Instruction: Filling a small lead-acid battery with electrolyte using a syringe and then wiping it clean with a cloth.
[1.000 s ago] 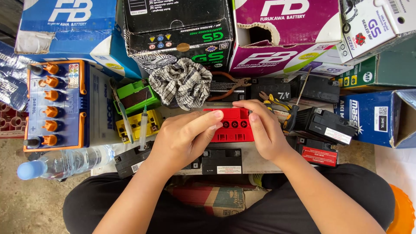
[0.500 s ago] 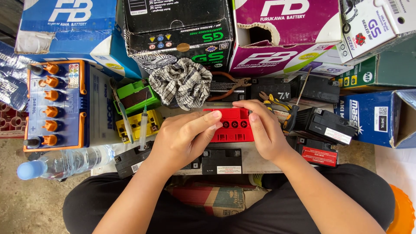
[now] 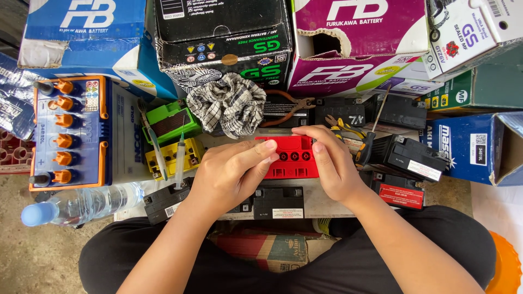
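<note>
- Red battery [image 3: 291, 158] sits mid-table, exactly where it was a second ago; nothing has shifted.
- Left hand [image 3: 231, 171] and right hand [image 3: 327, 163] still pinch its two ends, fingers pressed together.
- Checked cloth [image 3: 226, 103] lies just beyond.

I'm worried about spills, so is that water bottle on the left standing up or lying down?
Lying down. The clear water bottle rests on its side on the floor, blue cap pointing left, beside the blue-and-orange battery.
</note>
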